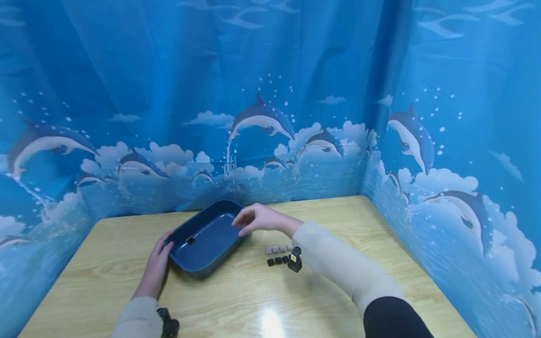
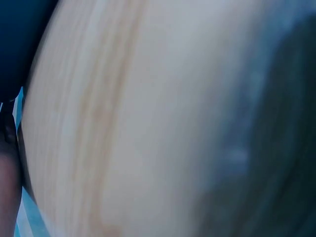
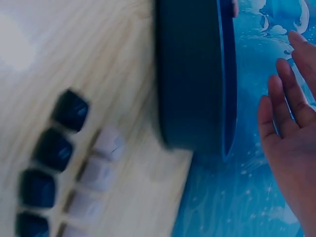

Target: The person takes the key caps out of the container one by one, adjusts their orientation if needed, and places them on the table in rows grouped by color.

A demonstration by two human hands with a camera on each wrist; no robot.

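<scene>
A dark blue rectangular tray stands on the table, turned at a slant. My left hand grips its left rim, thumb over the edge; in the left wrist view only a sliver of that hand shows beside the tray's dark wall. One black keycap lies inside the tray. Over the tray's right rim hovers my right hand, fingers loosely bent and holding nothing. The right wrist view shows that hand's palm with its fingers apart, beside the tray's outer wall.
Right of the tray, a row of white keycaps and a row of black keycaps lie on the wooden table, partly behind my right wrist camera. A blue dolphin-print curtain hangs behind and beside the table.
</scene>
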